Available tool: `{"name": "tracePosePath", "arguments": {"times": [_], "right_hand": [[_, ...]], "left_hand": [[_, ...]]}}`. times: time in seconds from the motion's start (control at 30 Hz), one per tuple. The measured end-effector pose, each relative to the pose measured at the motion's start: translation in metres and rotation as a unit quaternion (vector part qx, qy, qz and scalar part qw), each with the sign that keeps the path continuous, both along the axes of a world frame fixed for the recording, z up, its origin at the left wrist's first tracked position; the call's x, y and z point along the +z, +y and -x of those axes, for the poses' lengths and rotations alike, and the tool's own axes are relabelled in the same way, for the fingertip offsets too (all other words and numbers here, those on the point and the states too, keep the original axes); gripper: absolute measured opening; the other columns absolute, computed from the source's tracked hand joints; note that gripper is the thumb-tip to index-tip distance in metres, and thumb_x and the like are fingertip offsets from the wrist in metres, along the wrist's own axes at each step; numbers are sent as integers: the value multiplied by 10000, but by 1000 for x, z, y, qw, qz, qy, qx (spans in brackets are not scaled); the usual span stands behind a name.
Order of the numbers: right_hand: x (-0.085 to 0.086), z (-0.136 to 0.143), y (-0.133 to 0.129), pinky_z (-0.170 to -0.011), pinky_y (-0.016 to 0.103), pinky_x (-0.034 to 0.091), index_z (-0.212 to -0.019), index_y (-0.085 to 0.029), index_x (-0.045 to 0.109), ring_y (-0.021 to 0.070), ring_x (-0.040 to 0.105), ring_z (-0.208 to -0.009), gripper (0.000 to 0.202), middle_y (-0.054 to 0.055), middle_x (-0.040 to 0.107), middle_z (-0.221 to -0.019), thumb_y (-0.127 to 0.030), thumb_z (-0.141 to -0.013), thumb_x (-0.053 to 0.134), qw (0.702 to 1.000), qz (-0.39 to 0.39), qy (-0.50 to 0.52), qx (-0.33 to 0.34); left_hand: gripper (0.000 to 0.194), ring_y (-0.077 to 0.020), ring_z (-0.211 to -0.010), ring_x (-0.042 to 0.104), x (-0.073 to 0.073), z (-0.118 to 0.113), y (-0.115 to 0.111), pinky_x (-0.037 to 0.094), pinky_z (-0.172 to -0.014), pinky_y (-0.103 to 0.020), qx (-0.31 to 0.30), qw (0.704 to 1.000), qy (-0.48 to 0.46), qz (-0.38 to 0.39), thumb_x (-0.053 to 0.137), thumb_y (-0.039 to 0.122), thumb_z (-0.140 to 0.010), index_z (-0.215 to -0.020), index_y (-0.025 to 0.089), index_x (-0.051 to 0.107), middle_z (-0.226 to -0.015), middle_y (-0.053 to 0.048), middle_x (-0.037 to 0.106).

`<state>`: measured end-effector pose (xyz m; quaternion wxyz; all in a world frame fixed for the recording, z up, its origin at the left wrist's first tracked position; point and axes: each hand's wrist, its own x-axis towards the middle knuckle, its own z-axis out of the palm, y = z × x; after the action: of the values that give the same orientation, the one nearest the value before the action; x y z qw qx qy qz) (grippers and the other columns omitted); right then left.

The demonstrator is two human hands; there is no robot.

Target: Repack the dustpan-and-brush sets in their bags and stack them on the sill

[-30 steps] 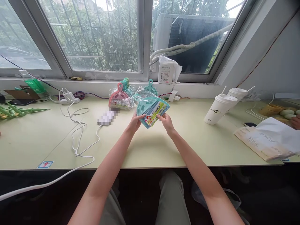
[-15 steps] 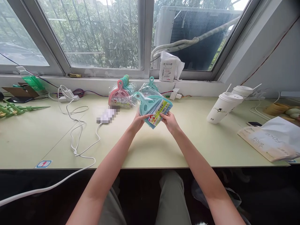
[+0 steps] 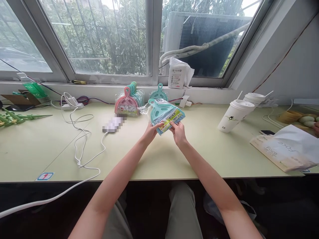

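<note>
A teal mini dustpan and brush set (image 3: 161, 112) in clear plastic wrap is held tilted above the table, its yellow-green label facing me. My left hand (image 3: 150, 132) grips its lower left edge, thumb on the front. On the lower right my right hand (image 3: 178, 131) pinches it, thumb over the label; the other fingers are partly behind it. Just past it stands another teal dustpan (image 3: 159, 92), partly hidden. To its left, a row of wrapped dustpans stands upright, a pink dustpan (image 3: 126, 102) at the front and several green ones behind.
White cables (image 3: 83, 139) run over the left side of the table (image 3: 119, 159). Two white cups (image 3: 235, 116) with straws and a paper bag (image 3: 284, 147) stand at the right. A white package (image 3: 176, 74) rests on the windowsill. Part of another person's hand (image 3: 316, 128) shows at the far right.
The held dustpan set has turned clockwise, its handle now nearer upright. Both hands still grip it. Another person's hand has appeared at the right edge.
</note>
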<state>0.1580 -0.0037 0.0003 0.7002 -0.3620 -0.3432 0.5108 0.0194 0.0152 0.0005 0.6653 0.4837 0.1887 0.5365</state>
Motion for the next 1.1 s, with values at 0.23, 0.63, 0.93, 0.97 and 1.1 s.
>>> {"name": "tracePosePath", "arguments": {"times": [0.23, 0.63, 0.93, 0.97, 1.1], "right_hand": [[-3, -5, 5, -955, 373, 532, -1018, -264, 531, 192, 619, -1083, 402, 2, 663, -1076, -161, -660, 683, 1000, -16, 6, 5], [-12, -22, 19, -829, 323, 586, -913, -243, 577, 191, 646, -1029, 297, 0, 697, -1024, -212, -651, 713, 996, 15, 65, -57], [-8, -30, 23, -679, 260, 597, -842, -221, 595, 152, 678, -818, 114, -8, 699, -810, -298, -771, 641, 984, 110, 125, -58], [-9, -32, 23, -669, 257, 596, -836, -223, 595, 151, 679, -803, 111, -10, 697, -792, -309, -780, 636, 983, 121, 128, -58], [-9, -37, 25, -672, 260, 598, -837, -235, 606, 164, 684, -838, 122, -9, 708, -800, -327, -775, 658, 984, 127, 111, -53]], "left_hand": [[837, -270, -1248, 504, -7, -2, 2, 357, -1095, -480, 28, 999, 21, 17, 784, 201, -636, -1346, 303, 353, -1255, -37, 595], [818, -302, -1213, 513, -6, 0, -1, 376, -1046, -489, 19, 999, 35, -24, 775, 165, -591, -1301, 288, 389, -1225, -45, 599], [806, -306, -1242, 473, -9, 4, 5, 366, -1043, -497, 0, 994, 75, -83, 753, 207, -637, -1328, 264, 343, -1279, -69, 544], [810, -308, -1249, 466, -9, 5, 5, 366, -1043, -497, -3, 993, 78, -90, 753, 213, -643, -1334, 260, 333, -1291, -74, 534], [820, -331, -1290, 423, -8, 3, 2, 346, -1060, -512, -11, 991, 86, -106, 754, 245, -653, -1349, 253, 319, -1336, -86, 503]]}}
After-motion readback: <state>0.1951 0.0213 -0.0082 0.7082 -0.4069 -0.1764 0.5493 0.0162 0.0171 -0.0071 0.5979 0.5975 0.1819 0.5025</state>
